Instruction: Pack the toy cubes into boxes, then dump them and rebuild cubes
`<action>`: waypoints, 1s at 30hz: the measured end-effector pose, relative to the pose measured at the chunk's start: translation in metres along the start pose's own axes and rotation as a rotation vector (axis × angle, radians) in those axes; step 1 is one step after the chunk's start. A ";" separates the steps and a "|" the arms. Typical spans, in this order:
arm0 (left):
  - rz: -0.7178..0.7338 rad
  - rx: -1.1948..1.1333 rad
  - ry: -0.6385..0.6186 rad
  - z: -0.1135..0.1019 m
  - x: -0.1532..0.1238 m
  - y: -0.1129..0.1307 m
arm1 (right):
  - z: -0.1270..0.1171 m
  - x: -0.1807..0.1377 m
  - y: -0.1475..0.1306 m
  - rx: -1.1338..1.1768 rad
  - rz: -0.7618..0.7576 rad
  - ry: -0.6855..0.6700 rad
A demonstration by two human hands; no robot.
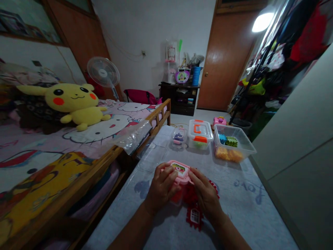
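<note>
My left hand (161, 187) and my right hand (206, 194) both grip a small pink-lidded plastic box (180, 171) near the front of the table. Fingers of each hand curl over the lid's sides, left hand on the left edge, right hand on the right. The lid has a colourful sticker on top. Under and in front of the box lie red foam puzzle pieces (194, 215) with toothed edges. The box's lower part is mostly hidden by my hands.
Farther back on the cloth-covered table (247, 208) stand a small clear container (178, 136), a white box with orange latches (199, 133) and an open clear tub of coloured foam pieces (232, 147). A wooden bed (109, 156) with a yellow plush toy (74, 104) lies left; a grey cabinet stands right.
</note>
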State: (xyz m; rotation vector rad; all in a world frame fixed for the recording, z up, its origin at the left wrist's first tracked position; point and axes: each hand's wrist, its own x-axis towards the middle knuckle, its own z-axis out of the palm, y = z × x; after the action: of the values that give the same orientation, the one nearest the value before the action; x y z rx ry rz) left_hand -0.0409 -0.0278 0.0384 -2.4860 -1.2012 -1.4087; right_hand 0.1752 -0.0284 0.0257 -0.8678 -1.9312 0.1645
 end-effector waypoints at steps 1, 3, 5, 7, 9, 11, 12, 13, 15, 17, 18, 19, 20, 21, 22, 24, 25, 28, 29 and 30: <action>0.024 0.004 0.003 -0.001 0.001 -0.001 | 0.001 -0.001 0.000 0.001 0.004 0.000; 0.064 0.009 0.023 -0.003 0.002 -0.001 | 0.004 -0.003 0.001 0.001 0.012 -0.001; 0.054 0.004 0.036 -0.005 0.003 0.001 | 0.005 -0.005 0.001 0.006 0.017 0.000; -0.011 -0.022 0.025 -0.007 0.000 0.004 | 0.005 -0.006 0.000 0.018 0.014 0.004; -0.124 -0.045 0.007 -0.011 -0.005 0.009 | 0.005 -0.006 -0.001 0.034 0.000 0.007; -0.274 -0.022 0.008 -0.015 -0.010 0.013 | 0.004 -0.006 -0.003 0.042 -0.014 0.017; -0.355 0.006 0.020 -0.016 -0.012 0.016 | 0.003 -0.006 -0.003 0.040 -0.015 0.021; -0.434 0.037 0.040 -0.018 -0.014 0.018 | 0.004 -0.007 -0.003 0.034 -0.014 0.024; -0.580 0.081 0.071 -0.021 -0.016 0.023 | 0.005 -0.010 -0.002 0.015 -0.012 0.035; -0.734 0.014 0.047 -0.022 -0.015 0.030 | 0.009 -0.015 0.001 -0.001 -0.018 0.040; -0.806 -0.086 0.015 -0.022 -0.015 0.034 | 0.011 -0.018 0.002 -0.005 -0.022 0.039; -0.870 -0.220 -0.012 -0.022 -0.014 0.037 | 0.014 -0.020 0.004 -0.009 -0.025 0.034; -0.924 -0.370 -0.018 -0.020 -0.012 0.041 | 0.016 -0.022 0.004 -0.013 -0.026 0.029; -0.968 -0.520 0.004 -0.019 -0.010 0.043 | 0.017 -0.024 0.004 -0.021 -0.032 0.023; -1.009 -0.648 0.056 -0.017 -0.008 0.045 | 0.018 -0.025 0.003 -0.033 -0.043 0.020; -1.108 -0.802 0.203 -0.014 -0.003 0.047 | 0.017 -0.024 -0.001 -0.058 -0.084 0.016; -1.160 -0.840 0.268 -0.013 -0.001 0.047 | 0.016 -0.023 -0.005 -0.059 -0.107 0.009; -1.256 -0.885 0.361 -0.012 0.005 0.045 | 0.009 -0.019 -0.014 -0.002 -0.135 -0.066; -1.259 -0.898 0.365 -0.013 0.006 0.044 | 0.007 -0.018 -0.015 0.031 -0.116 -0.079; -1.249 -0.915 0.359 -0.013 0.006 0.044 | 0.005 -0.017 -0.015 0.062 -0.073 -0.078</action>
State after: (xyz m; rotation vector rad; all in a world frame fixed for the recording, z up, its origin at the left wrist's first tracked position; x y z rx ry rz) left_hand -0.0204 -0.0598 0.0641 -1.3653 -2.5921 -3.0169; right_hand 0.1679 -0.0493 0.0180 -0.7583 -2.0167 0.2168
